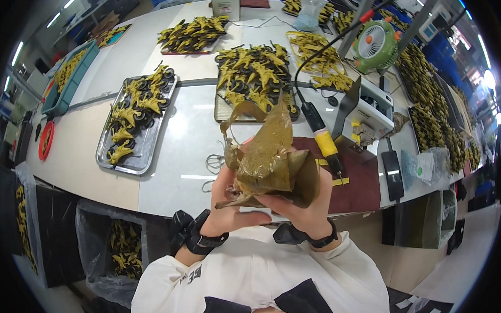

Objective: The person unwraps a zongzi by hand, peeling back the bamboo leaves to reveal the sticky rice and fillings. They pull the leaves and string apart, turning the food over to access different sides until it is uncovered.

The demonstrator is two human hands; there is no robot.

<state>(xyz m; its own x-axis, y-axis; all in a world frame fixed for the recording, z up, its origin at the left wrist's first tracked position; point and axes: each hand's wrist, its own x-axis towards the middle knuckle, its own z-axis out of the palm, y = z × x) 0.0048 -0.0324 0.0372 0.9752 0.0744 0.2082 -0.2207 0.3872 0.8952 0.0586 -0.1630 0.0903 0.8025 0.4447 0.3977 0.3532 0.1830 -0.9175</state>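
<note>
Leaf-wrapped dumpling (275,171) sits between your hands over the near table (173,170) edge. Head view: left hand (230,203) cups it below, right hand (309,205) clasps its side. Wrapper partly peeled, one leaf flap sticking up; most still covered. Trays of yellow figures (136,116) lie untouched.

Leaf bundle (272,163) is covering the fingers of both hands; left hand (229,202) and right hand (309,211) are showing only in part. What the leaves are wrapping is staying hidden. Yellow pieces on the tray (104,157) are reading too small to identify. Far trays are blurring at the rim.
</note>
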